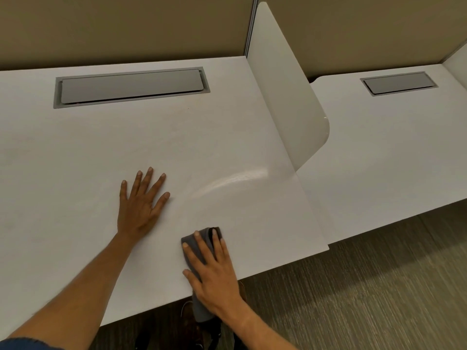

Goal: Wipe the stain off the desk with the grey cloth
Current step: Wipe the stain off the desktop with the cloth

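The grey cloth lies folded on the white desk near its front edge, one end hanging over the edge. My right hand presses flat on the cloth with fingers spread across it. My left hand rests flat and open on the desk, to the left of the cloth and farther back. A curved wet streak shines on the desk beyond the cloth, running toward the divider. No dark stain shows on the surface.
A white rounded divider panel stands at the desk's right side. A grey cable hatch is set in the desk's back. A second desk with its own hatch lies to the right. Carpet floor is below.
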Tool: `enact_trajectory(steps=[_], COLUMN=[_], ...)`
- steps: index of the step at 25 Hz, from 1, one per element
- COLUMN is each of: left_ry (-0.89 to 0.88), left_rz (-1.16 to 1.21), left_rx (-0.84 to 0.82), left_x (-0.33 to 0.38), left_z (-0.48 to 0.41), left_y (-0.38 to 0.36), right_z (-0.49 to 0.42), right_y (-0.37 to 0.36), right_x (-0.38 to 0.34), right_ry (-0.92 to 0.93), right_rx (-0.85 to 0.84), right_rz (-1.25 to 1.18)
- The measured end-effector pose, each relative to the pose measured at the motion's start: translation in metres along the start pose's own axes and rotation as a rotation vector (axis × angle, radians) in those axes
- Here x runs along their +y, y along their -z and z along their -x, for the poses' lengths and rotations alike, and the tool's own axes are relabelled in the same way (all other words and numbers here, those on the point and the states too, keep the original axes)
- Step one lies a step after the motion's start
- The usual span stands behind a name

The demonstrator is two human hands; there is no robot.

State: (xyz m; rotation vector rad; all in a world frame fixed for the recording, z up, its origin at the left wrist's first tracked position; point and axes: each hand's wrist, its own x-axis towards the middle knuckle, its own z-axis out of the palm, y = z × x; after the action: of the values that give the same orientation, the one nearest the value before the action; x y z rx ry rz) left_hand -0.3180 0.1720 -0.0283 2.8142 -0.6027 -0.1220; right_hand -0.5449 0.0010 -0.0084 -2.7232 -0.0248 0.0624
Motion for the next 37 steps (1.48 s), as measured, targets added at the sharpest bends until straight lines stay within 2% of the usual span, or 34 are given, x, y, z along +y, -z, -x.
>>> enact_trajectory(steps=[5,11,16,20,24,29,37], left_ry=[0.055,0.058,0.062,0.062,0.055,0.055,0.061], left_rz=[0.216,0.188,0.151,0.133,0.109,0.080,0.062], left_rx=[0.121,0.137,0.119,0.101,0.085,0.064,0.044], left_x=[-0.002,-0.005,-0.003,-0.002,-0.001,-0.001,0.000], left_z=[0.001,0.000,0.001,0.000,0.000,-0.001,0.001], left_y=[0.002,-0.001,0.000,0.001,0.001,0.000,0.002], right_z=[-0.043,-0.103,-0.150,-0.167,-0.151,-0.099,-0.017], right_y=[-0.011,-0.002,0.018,0.047,0.075,0.096,0.099], right_x=[-0.014,0.013,0.070,0.136,0.191,0.242,0.243], right_ry=[0.059,0.179,0.162,0.073,-0.095,-0.202,-0.332], right_rx=[0.003,0.064,0.143,0.170,0.147,0.172,0.220], right_rz=[0.035,0.029,0.051,0.113,0.125,0.103,0.014])
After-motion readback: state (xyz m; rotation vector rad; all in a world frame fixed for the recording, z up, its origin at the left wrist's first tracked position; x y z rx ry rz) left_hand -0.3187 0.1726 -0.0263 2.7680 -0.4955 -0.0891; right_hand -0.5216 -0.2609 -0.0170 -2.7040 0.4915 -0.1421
